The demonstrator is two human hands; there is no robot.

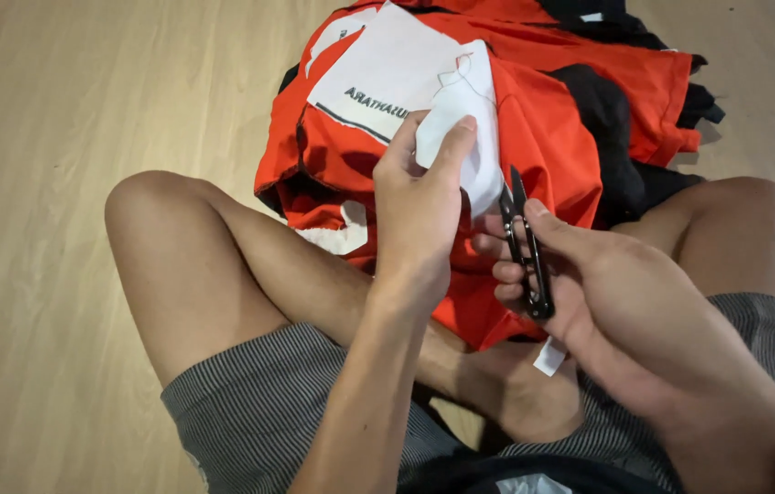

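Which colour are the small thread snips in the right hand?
The thread snips are black, seen best in the head view, held in the right hand.

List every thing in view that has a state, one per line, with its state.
Left hand: closed, pinching the white patch edge.
Right hand: closed around the thread snips.
Thread snips: held upright, blades nearly together, tips at the patch.
White patch: lying on the orange garment, one edge lifted.
Orange garment: crumpled over the lap and floor.
Black fabric: bunched among the orange.

Garment pile (543, 119) on floor (86, 110) before crossed legs; sheet (387, 64) on pile.
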